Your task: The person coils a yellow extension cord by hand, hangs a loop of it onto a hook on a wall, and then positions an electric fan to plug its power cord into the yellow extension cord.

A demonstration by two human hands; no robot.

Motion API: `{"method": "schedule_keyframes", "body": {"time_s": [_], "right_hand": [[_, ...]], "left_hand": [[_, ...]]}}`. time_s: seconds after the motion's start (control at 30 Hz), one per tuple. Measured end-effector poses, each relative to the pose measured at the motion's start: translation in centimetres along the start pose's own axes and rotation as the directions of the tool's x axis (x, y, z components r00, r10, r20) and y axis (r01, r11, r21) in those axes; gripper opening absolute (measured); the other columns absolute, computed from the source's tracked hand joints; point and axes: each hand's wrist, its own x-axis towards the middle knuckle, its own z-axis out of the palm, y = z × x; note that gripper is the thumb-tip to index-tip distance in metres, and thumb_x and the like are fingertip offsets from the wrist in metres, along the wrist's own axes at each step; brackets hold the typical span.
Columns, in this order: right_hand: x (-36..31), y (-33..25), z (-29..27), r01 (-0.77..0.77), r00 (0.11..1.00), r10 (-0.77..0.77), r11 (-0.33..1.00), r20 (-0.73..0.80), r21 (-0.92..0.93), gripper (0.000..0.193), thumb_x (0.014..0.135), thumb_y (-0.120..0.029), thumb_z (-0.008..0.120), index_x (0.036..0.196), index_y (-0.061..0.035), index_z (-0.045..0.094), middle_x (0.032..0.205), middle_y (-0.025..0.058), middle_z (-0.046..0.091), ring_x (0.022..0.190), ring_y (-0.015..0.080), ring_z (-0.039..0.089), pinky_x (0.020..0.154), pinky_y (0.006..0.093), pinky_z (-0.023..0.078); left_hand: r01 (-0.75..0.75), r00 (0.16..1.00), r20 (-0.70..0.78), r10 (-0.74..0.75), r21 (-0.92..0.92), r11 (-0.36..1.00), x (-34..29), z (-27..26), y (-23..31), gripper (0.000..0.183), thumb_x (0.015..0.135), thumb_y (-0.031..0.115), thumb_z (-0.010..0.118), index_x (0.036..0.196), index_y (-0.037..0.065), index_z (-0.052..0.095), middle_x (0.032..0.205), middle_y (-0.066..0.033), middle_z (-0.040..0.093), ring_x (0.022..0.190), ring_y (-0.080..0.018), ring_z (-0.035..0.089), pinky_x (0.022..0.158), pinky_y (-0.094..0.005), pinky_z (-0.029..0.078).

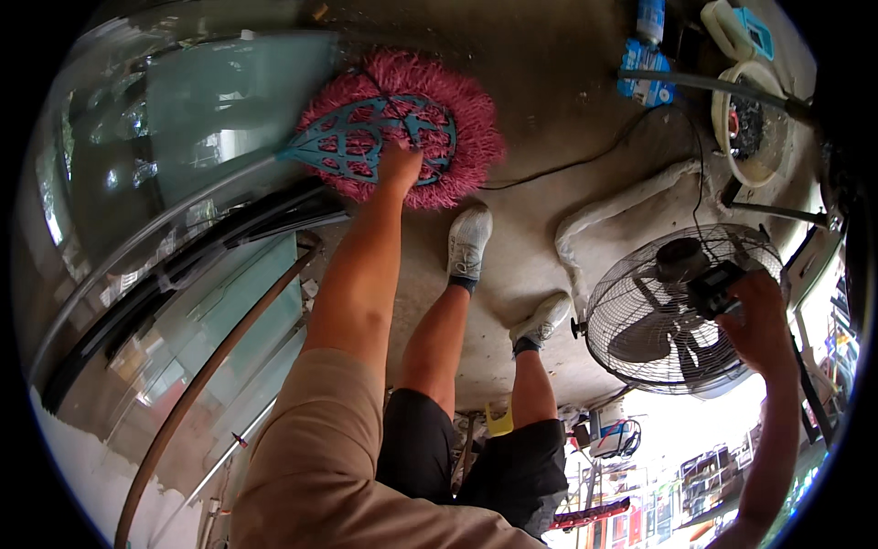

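Observation:
A fluffy pink mop head (476,128) with a blue plastic lattice frame (343,137) is at upper middle. Its metal pole (165,215) runs down to the left. My left hand (400,167) grips the frame near its middle; the fingertips are hidden behind it. At the right, my right hand (761,320) is closed around the edge of a small black box-shaped device (716,289). That device overlaps a wire-caged fan (640,329), and I cannot tell whether the two touch.
Glass panes (238,91) lean at the left beside dark strips and a brown curved rod (210,375). A cable (585,160) crosses the concrete floor. A whitish bucket (777,151), a blue package (647,71) and a yellow stool-like piece (499,419) stand around my legs and shoes.

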Motion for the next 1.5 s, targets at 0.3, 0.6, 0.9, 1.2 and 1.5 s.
{"method": "schedule_keyframes", "body": {"time_s": [0.3, 0.6, 0.9, 1.2, 1.5], "right_hand": [[-1.1, 3.4, 2.4, 0.009, 0.999, -0.018, 0.978, 0.042, 0.209, 0.040, 0.062, -0.012, 0.081, 0.095, -0.0061, 0.060, 0.096, 0.0147, 0.057, 0.096, 0.0384, 0.056, 0.086, 0.0478, 0.047], [-1.2, 1.3, 2.3, -0.032, 0.999, 0.029, 0.991, 0.021, 0.127, 0.037, 0.065, -0.010, 0.085, 0.092, -0.0064, 0.061, 0.097, 0.0146, 0.059, 0.098, 0.0378, 0.057, 0.089, 0.0471, 0.046], [1.8, -0.6, -2.4, -0.226, 0.887, 0.211, 0.974, 0.410, -0.011, 0.032, 0.081, -0.034, 0.080, 0.100, -0.0090, 0.076, 0.100, 0.0148, 0.073, 0.105, 0.0343, 0.067, 0.091, 0.0474, 0.051], [-12.0, -5.2, 3.3, 0.171, 0.937, -0.051, 0.930, 0.346, -0.326, 0.023, 0.081, -0.035, 0.072, 0.082, -0.0135, 0.079, 0.091, 0.0055, 0.074, 0.101, 0.0258, 0.066, 0.095, 0.0395, 0.049], [-23.4, -12.1, 1.4, 0.156, 0.981, -0.179, 0.956, -0.072, -0.248, 0.009, 0.076, -0.021, 0.068, 0.076, -0.0187, 0.076, 0.089, -0.0025, 0.073, 0.101, 0.0189, 0.064, 0.101, 0.0348, 0.042]], "left_hand": [[0.291, 0.956, 0.191, -0.221, -0.557, 0.778, 3.3, 4.3, 0.7, 0.063, 0.086, 0.030, 0.078, 0.138, 0.004, 0.052, 0.129, -0.0128, 0.061, 0.119, -0.0297, 0.057, 0.105, -0.0468, 0.044], [0.387, 0.922, 0.254, -0.294, -0.672, 0.631, 1.3, 4.9, 2.7, 0.030, 0.095, 0.034, 0.066, 0.116, 0.013, 0.061, 0.102, -0.0020, 0.067, 0.100, -0.0179, 0.063, 0.085, -0.0317, 0.048], [0.225, 0.964, 0.240, 0.117, -0.966, 0.125, -11.1, -4.4, 6.5, 0.019, 0.102, 0.025, 0.065, 0.113, 0.010, 0.063, 0.094, 0.0004, 0.059, 0.096, -0.0147, 0.063, 0.098, -0.0341, 0.053], [0.182, 0.933, 0.275, 0.232, -0.917, 0.356, -32.7, -20.9, 11.8, 0.030, 0.106, 0.018, 0.055, 0.135, 0.009, 0.055, 0.096, -0.0001, 0.059, 0.094, -0.0153, 0.060, 0.100, -0.0399, 0.048], [-0.024, 0.871, 0.075, 0.485, -0.981, 0.194, -43.6, -32.3, 15.6, 0.020, 0.100, 0.012, 0.063, 0.119, 0.011, 0.056, 0.100, -0.0018, 0.060, 0.097, -0.0173, 0.059, 0.094, -0.0377, 0.047]]}}
